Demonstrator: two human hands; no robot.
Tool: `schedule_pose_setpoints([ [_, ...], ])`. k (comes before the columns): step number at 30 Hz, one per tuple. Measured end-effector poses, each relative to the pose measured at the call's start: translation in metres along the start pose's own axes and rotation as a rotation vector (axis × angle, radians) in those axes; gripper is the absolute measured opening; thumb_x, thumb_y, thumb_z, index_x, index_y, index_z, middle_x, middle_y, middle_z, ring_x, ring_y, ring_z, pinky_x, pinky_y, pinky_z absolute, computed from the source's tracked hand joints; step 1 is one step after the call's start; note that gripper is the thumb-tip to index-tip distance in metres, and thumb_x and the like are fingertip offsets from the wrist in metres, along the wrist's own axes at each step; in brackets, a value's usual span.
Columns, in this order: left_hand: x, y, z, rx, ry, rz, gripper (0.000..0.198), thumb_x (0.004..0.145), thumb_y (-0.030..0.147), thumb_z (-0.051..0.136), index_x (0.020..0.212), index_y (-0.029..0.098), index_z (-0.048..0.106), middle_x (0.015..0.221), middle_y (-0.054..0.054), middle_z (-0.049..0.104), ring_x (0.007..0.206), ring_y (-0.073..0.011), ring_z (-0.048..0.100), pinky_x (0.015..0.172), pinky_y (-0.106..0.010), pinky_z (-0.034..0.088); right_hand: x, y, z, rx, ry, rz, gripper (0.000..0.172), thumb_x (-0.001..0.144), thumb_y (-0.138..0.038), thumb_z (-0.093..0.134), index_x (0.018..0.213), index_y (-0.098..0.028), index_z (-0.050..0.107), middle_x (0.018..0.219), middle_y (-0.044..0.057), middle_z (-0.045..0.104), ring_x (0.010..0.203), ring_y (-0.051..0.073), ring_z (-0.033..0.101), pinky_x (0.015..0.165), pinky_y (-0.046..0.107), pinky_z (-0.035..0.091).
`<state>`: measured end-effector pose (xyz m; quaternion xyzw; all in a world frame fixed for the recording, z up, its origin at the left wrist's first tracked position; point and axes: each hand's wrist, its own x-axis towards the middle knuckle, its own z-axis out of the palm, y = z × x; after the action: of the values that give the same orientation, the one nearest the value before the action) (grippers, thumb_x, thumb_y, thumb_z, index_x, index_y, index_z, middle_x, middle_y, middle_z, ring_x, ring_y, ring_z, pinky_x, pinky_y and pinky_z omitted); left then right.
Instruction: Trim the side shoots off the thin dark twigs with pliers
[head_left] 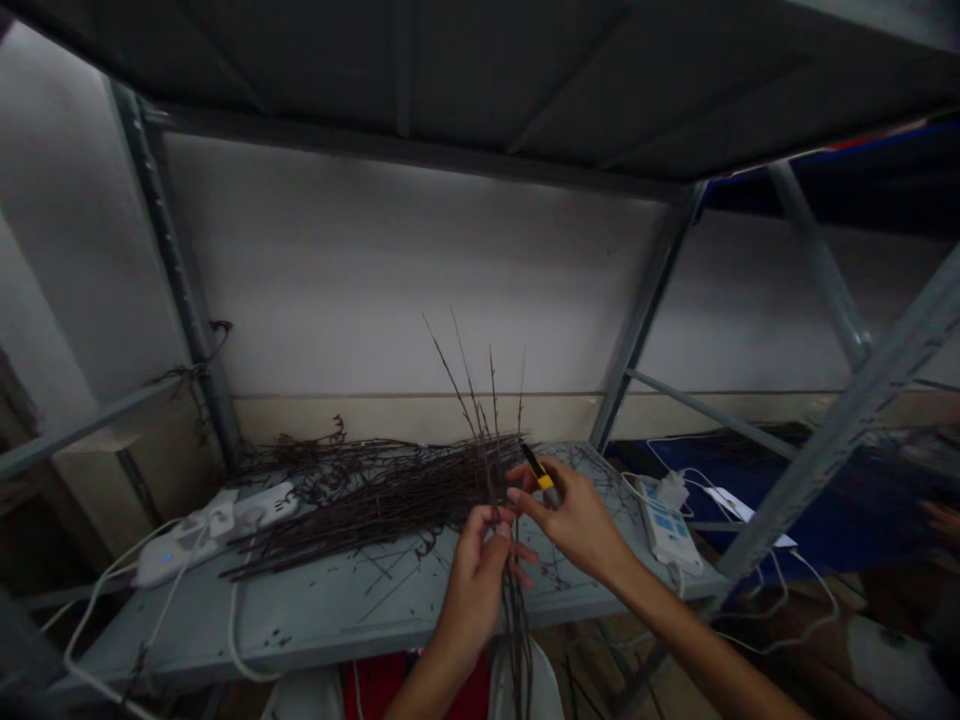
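The left hand (474, 590) is curled closed around a sheaf of thin, bare twigs (516, 600), which run through its grip, with their budded tips (480, 400) rising above it and their lower ends hanging past the front edge of the shelf. The right hand (574, 520) is just beside it, its thumb and fingers pinched on a small yellow-and-black tool (541, 480). The tool is too small to identify exactly, and its dark end points into the twigs above the left hand.

Behind the hands, a long pile of dark twigs (375, 505) lies across a grey steel shelf (322, 615), with loose snippets scattered over the metal around it. A white power strip (217, 528) sits on the shelf to the left of the pile, trailing white cables (236, 630) over the front edge. To the right of the hands is a second power strip with a blue panel (664, 525), with its own white cables (780, 600) looping down beyond the shelf.

Further right, a sheet of white paper (739, 505) lies on a dark blue cloth (675, 465). At the far right edge, another person's hand (943, 520) is dimly visible. Steel uprights (172, 270) frame a white wall (405, 270) under the shelf above (480, 90).
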<state>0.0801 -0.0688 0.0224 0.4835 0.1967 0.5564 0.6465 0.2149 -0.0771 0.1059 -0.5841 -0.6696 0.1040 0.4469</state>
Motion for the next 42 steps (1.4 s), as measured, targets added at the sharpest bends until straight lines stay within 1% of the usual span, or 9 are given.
schedule_pose_setpoints([
  [10, 0.002, 0.010, -0.031, 0.175, -0.144, -0.064, 0.038, 0.093, 0.044, 0.061, 0.116, 0.017, 0.074, 0.108, -0.009, 0.075, 0.095, -0.0241, 0.069, 0.081, -0.033, 0.057, -0.055, 0.017, 0.036, 0.203, -0.084, 0.088, 0.014, 0.084, -0.033, 0.065, 0.090, -0.021, 0.063, 0.091, 0.004, 0.071, 0.087, 0.022, 0.068, 0.084, 0.036, 0.051],
  [16, -0.002, 0.014, -0.039, 0.305, -0.272, -0.136, 0.044, 0.095, 0.047, 0.057, 0.126, 0.019, 0.070, 0.094, -0.007, 0.077, 0.079, -0.0225, 0.071, 0.070, -0.031, 0.056, -0.100, 0.032, 0.057, 0.385, -0.061, 0.216, 0.014, 0.080, -0.027, 0.068, 0.087, -0.022, 0.057, 0.097, 0.005, 0.072, 0.092, 0.023, 0.068, 0.087, 0.036, 0.051],
  [19, -0.007, 0.020, -0.034, 0.403, -0.307, -0.055, 0.037, 0.097, 0.043, 0.055, 0.120, 0.022, 0.074, 0.101, -0.007, 0.078, 0.092, -0.0240, 0.071, 0.082, -0.032, 0.054, -0.107, 0.036, 0.061, 0.375, -0.008, 0.230, 0.014, 0.079, -0.024, 0.069, 0.084, -0.022, 0.056, 0.092, 0.004, 0.072, 0.087, 0.023, 0.067, 0.083, 0.035, 0.051],
  [23, -0.007, 0.018, -0.035, 0.552, -0.216, 0.066, 0.030, 0.095, 0.041, 0.059, 0.110, 0.024, 0.078, 0.112, -0.007, 0.077, 0.111, -0.0262, 0.066, 0.101, -0.035, 0.045, -0.107, 0.041, 0.062, 0.394, 0.036, 0.218, 0.014, 0.081, -0.025, 0.069, 0.082, -0.023, 0.055, 0.083, 0.002, 0.067, 0.081, 0.022, 0.064, 0.079, 0.035, 0.050],
  [27, -0.006, 0.007, -0.047, 0.545, 0.038, 0.064, 0.030, 0.093, 0.043, 0.060, 0.104, 0.021, 0.076, 0.112, -0.009, 0.075, 0.109, -0.0256, 0.065, 0.096, -0.034, 0.047, -0.107, 0.045, 0.060, 0.566, 0.057, 0.236, 0.024, 0.082, -0.034, 0.073, 0.082, -0.024, 0.052, 0.088, 0.003, 0.065, 0.086, 0.022, 0.064, 0.082, 0.036, 0.050],
  [32, -0.044, -0.026, -0.073, 0.489, 0.239, 0.016, 0.033, 0.091, 0.047, 0.062, 0.110, 0.022, 0.069, 0.113, -0.008, 0.072, 0.102, -0.0229, 0.066, 0.086, -0.029, 0.051, -0.109, 0.043, 0.053, 0.636, 0.030, 0.234, 0.027, 0.083, -0.040, 0.074, 0.084, -0.023, 0.053, 0.093, 0.004, 0.065, 0.088, 0.022, 0.063, 0.082, 0.035, 0.050],
  [35, -0.084, -0.072, -0.103, 0.562, 0.192, -0.127, 0.037, 0.092, 0.054, 0.057, 0.090, 0.020, 0.070, 0.085, -0.006, 0.073, 0.083, -0.0225, 0.069, 0.077, -0.030, 0.054, -0.107, 0.042, 0.050, 0.612, 0.062, 0.245, 0.028, 0.084, -0.042, 0.073, 0.085, -0.023, 0.054, 0.091, 0.003, 0.065, 0.086, 0.021, 0.062, 0.078, 0.033, 0.049],
  [37, -0.104, -0.107, -0.131, 0.675, 0.223, -0.219, 0.047, 0.085, 0.065, 0.057, 0.088, 0.020, 0.071, 0.086, -0.007, 0.075, 0.084, -0.0245, 0.071, 0.081, -0.032, 0.056, -0.104, 0.040, 0.049, 0.591, 0.079, 0.258, 0.027, 0.085, -0.043, 0.072, 0.086, -0.023, 0.054, 0.089, 0.002, 0.064, 0.083, 0.020, 0.062, 0.075, 0.031, 0.048],
  [42, -0.106, -0.165, -0.189, 0.878, 0.513, -0.312, 0.073, 0.060, 0.087, 0.056, 0.083, 0.019, 0.069, 0.088, -0.014, 0.075, 0.088, -0.0374, 0.073, 0.084, -0.046, 0.056, -0.097, 0.031, 0.045, 0.578, 0.081, 0.282, 0.028, 0.085, -0.045, 0.072, 0.085, -0.023, 0.055, 0.083, 0.001, 0.064, 0.077, 0.019, 0.060, 0.071, 0.031, 0.047],
])
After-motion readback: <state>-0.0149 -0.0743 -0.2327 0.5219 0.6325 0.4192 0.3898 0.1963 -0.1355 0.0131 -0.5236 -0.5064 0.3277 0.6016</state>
